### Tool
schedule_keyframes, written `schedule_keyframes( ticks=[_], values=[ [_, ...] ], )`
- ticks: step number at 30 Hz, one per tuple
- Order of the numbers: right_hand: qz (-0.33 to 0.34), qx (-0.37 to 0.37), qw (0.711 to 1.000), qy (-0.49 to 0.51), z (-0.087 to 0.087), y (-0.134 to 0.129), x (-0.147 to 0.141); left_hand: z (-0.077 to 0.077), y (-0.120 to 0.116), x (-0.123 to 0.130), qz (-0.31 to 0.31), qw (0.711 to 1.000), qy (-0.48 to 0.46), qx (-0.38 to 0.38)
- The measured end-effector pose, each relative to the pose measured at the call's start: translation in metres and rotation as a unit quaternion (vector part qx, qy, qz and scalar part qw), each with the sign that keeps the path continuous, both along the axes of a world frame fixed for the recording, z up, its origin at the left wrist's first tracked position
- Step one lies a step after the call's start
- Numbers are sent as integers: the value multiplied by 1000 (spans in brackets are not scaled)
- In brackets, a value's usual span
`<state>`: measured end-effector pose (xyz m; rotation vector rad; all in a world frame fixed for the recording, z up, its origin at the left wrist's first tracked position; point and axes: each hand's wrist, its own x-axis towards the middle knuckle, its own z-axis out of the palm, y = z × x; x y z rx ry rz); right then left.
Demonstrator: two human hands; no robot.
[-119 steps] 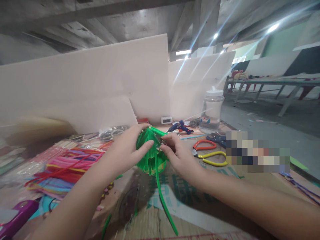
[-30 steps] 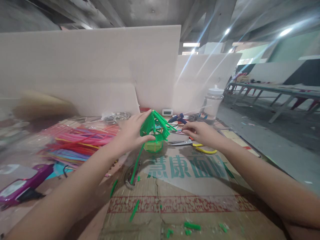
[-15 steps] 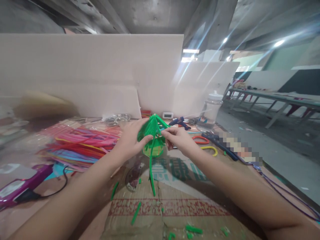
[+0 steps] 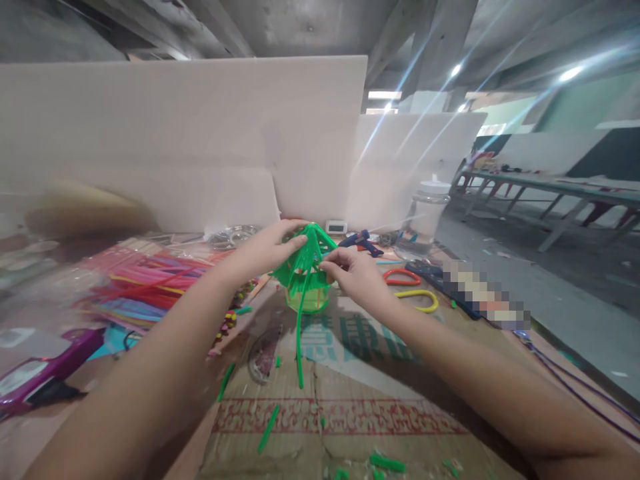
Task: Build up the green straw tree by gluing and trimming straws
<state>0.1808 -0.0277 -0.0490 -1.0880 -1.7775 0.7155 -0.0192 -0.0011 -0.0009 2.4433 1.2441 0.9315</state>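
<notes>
In the middle of the head view stands a green cone (image 4: 304, 267) built of fuzzy pipe cleaners, over a see-through yellow-green base (image 4: 307, 301). My left hand (image 4: 273, 245) grips its upper left side, thumb in front near the tip, the other fingers partly hidden behind. Thumb and fingers of my right hand (image 4: 347, 263) are pinched at the cone's right side, on a green pipe cleaner (image 4: 326, 239) that slants down from the tip. One long loose green strand (image 4: 300, 343) hangs from the cone toward me over the cardboard (image 4: 370, 380).
Bundled coloured pipe cleaners (image 4: 165, 283) and a purple tool (image 4: 55, 367) lie left. Behind and right are a dark blue glue gun (image 4: 363, 241), a red handle loop (image 4: 401, 275), a yellow handle loop (image 4: 423, 300) and a clear bottle (image 4: 424, 220). Green snippets (image 4: 387, 463) dot the cardboard.
My left hand has shifted up from the cone's side toward its tip, uncovering its lower left. My right hand stays pinched at the right side, slightly higher.
</notes>
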Motion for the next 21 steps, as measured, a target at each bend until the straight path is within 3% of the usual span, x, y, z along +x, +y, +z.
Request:
schedule_keyframes(
  ticks=[4,8,11,16,21],
  values=[
    [-16,130,979,-159,13,-3,14,18,9,7,-27,998,18,-59],
    [-45,207,955,-208,19,-11,25,33,9,12,-31,995,68,-67],
    [-25,235,945,-224,19,-16,34,36,4,11,-20,995,88,-49],
    [24,159,941,-300,22,-10,71,23,4,2,-30,998,48,-9],
    [3,34,916,-399,27,17,125,12,17,-7,-46,997,-2,-60]
  ],
)
